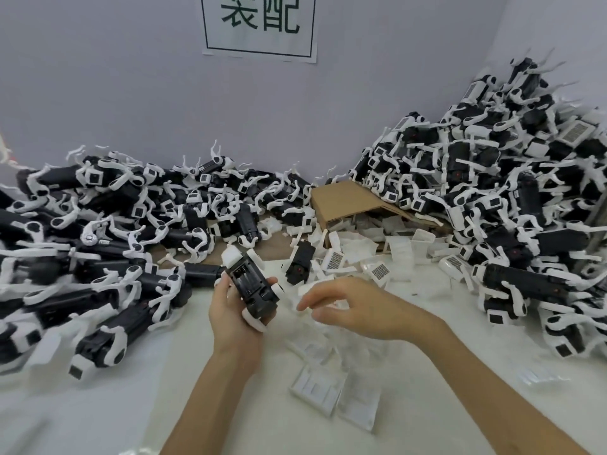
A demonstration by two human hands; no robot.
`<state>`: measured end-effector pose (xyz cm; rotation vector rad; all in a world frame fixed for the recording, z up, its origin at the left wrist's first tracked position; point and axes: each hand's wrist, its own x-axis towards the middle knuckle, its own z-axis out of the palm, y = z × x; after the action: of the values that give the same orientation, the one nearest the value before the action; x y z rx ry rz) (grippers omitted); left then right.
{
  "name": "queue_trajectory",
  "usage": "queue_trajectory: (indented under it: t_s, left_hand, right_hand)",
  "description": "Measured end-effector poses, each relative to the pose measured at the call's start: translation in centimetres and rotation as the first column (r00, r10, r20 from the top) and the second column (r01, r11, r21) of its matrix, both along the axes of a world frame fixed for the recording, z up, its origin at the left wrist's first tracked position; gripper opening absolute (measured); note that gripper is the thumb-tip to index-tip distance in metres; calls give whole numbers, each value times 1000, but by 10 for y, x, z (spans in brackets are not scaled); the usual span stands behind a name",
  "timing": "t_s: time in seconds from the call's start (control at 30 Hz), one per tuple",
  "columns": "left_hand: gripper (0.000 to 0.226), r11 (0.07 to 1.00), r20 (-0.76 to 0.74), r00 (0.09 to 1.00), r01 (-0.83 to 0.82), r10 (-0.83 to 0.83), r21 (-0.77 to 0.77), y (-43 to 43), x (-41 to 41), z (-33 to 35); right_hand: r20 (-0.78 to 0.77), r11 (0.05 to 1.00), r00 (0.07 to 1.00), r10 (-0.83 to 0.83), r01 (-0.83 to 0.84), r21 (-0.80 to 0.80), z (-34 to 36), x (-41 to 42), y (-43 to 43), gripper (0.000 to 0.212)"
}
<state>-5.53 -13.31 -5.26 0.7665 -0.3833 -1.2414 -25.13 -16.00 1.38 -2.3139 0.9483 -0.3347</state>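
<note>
My left hand [230, 315] grips a black-and-white toy body [254, 285], underside up, showing an open battery compartment. It is held above the white table [98, 421] near the middle. My right hand [348, 305] hovers just to the right of it, fingers loosely curled and pointing left, above a scatter of small white plastic covers [317, 387]. Whether the fingertips pinch anything is too blurred to tell.
A large heap of black-and-white toy bodies [98, 244] fills the left side, and a taller heap [492, 192] rises at the right against the wall. A tipped cardboard box [348, 201] spills white covers at the back centre. A paper sign [259, 24] hangs on the wall.
</note>
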Motion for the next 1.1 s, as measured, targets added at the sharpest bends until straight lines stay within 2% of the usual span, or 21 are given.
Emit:
queue_trajectory:
  t_s: [0.1, 0.2, 0.27, 0.43, 0.57, 0.7, 0.8, 0.87, 0.93, 1.0, 1.1]
  left_hand:
    - [63, 1000, 5, 1000, -12, 12, 10, 0, 0, 0]
    - [64, 1000, -2, 1000, -20, 20, 24, 2, 1, 0]
    - [64, 999, -13, 1000, -22, 22, 28, 2, 2, -1]
    - [63, 999, -32, 999, -24, 25, 33, 0, 4, -3]
    - [60, 999, -20, 999, -46, 46, 20, -1, 5, -4]
    - [58, 998, -14, 998, -55, 55, 27, -2, 4, -4]
    - [56, 998, 14, 999, -48, 48, 28, -3, 2, -3]
    - [55, 999, 44, 998, -35, 34, 27, -1, 0, -1]
    - [54, 1000, 88, 996, -13, 11, 24, 0, -2, 0]
    - [53, 1000, 137, 991, 3, -6, 21, 1, -4, 2]
    - [50, 997, 154, 985, 74, -72, -10, 3, -10, 8]
  right_hand:
    - [-74, 997, 994, 74, -75, -4, -15, 5, 21, 30]
    - [-258, 984, 953, 158, -173, -39, -36, 8, 27, 59]
    - [-273, 983, 948, 162, -180, -42, -46, 10, 25, 61]
    - [-100, 996, 994, -32, 23, -85, -52, 17, -5, 42]
    - [-79, 971, 981, -176, 160, -179, -57, 27, -30, 42]
    - [-16, 908, 985, -172, 152, -391, -65, 32, -34, 33]
    - [181, 848, 970, -161, 230, -478, -68, 26, -29, 25]
    - [359, 874, 924, -129, 277, -400, -69, 21, -24, 25]
    - [495, 927, 854, -162, 303, -220, -68, 17, -18, 28]
    - [553, 947, 805, -217, 311, -81, -65, 15, -14, 29]
    - [568, 935, 787, -243, 345, -79, -63, 13, -15, 21]
